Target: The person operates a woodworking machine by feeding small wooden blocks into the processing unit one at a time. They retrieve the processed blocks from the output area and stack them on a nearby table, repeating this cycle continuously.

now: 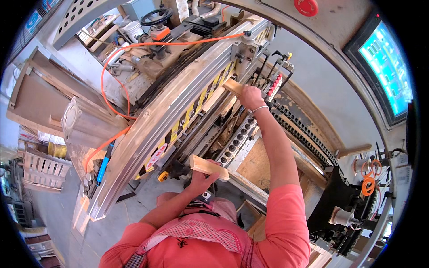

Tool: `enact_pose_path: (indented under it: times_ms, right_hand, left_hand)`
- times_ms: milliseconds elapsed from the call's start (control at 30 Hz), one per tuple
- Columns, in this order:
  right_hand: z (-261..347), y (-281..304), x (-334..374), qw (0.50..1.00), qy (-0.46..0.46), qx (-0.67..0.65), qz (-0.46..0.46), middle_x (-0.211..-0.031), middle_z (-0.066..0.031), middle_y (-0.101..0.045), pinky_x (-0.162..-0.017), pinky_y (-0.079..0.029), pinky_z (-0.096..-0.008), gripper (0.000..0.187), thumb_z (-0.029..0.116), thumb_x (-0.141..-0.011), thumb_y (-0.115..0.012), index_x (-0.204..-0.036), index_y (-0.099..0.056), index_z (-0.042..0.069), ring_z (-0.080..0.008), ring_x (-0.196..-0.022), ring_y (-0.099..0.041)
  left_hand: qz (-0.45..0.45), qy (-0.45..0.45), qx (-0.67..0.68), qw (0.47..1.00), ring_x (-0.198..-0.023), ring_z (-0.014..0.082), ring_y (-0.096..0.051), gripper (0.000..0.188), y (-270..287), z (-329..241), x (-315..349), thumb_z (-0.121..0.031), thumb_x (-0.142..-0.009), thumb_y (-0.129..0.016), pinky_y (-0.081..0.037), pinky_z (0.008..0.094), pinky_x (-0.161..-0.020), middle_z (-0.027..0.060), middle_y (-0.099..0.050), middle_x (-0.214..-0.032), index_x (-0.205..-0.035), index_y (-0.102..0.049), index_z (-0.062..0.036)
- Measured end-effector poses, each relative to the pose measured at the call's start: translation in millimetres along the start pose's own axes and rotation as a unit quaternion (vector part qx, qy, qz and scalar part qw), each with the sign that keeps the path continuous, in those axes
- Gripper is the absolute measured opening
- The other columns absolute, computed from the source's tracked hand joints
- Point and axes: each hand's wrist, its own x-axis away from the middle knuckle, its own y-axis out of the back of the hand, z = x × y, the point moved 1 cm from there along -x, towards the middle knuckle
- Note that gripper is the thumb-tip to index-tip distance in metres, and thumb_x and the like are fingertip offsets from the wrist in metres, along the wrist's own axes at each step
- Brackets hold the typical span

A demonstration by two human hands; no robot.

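Observation:
My left hand (202, 182) is closed around a short pale wooden block (207, 167), held in front of my body near the machine's front edge. Farther off, my right hand (251, 97) reaches over the machine bed and grips the end of another wooden piece (232, 86), next to the yellow-and-black striped strip (196, 107). A long pale wooden strip (213, 99) lies along the rail just left of that piece. The fingertips of my right hand are partly hidden behind the hand itself. A bracelet circles my right wrist.
A row of black round cups (236, 142) runs along the bed beside red knobs (274, 85). A long metal beam (147, 123) stands to the left, with an orange hose (103, 73) over it. A lit screen (386, 67) and red stop button (306, 6) are at upper right.

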Motion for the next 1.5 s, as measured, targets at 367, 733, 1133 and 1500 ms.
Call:
enact_pose_path:
  times_ms: [367,733,1133,1500]
  right_hand:
    - [-17,-1,-2,0.999,-0.015,-0.039,-0.014,-0.085,-0.0176,-0.064,-0.074,-0.05,-0.0367,0.037,0.031,-0.071,-0.064,-0.087,-0.06,-0.002,-0.0298,-0.083,-0.063]
    - [-9,4,-6,0.998,-0.033,-0.053,-0.025,-0.086,-0.0153,-0.065,-0.073,-0.051,-0.0374,0.028,0.026,-0.068,-0.064,-0.084,-0.064,0.002,-0.0306,-0.083,-0.063]
    - [-6,13,-3,0.996,-0.041,-0.07,-0.023,-0.089,-0.0154,-0.064,-0.074,-0.051,-0.0367,0.022,0.017,-0.067,-0.06,-0.084,-0.065,0.004,-0.0301,-0.085,-0.063]
    - [-9,3,-7,0.996,-0.035,-0.076,-0.039,-0.085,-0.0173,-0.064,-0.073,-0.051,-0.0408,0.031,0.031,-0.069,-0.066,-0.081,-0.064,0.003,-0.0334,-0.082,-0.062]
  left_hand:
    - [0.003,0.027,0.006,1.0,-0.092,0.0147,-0.054,0.031,-1,7,0,-0.005,-0.079,-0.062,-0.046,0.0293,-0.08,0.009,-0.055,-0.102,-0.106,-0.048,-0.0005]
    - [0.002,0.016,-0.015,1.0,-0.098,0.0183,-0.052,0.032,0,9,2,-0.005,-0.08,-0.059,-0.043,0.0323,-0.086,0.0112,-0.053,-0.104,-0.108,-0.046,0.0003]
    - [0.006,0.029,-0.053,0.998,-0.098,0.0188,-0.053,0.03,1,6,1,-0.004,-0.079,-0.059,-0.042,0.0322,-0.086,0.0106,-0.054,-0.104,-0.107,-0.049,0.0001]
    - [-0.019,0.029,-0.046,0.998,-0.099,0.0159,-0.053,0.033,-1,-2,4,-0.008,-0.08,-0.061,-0.043,0.0305,-0.084,0.0085,-0.056,-0.106,-0.11,-0.048,-0.0019]
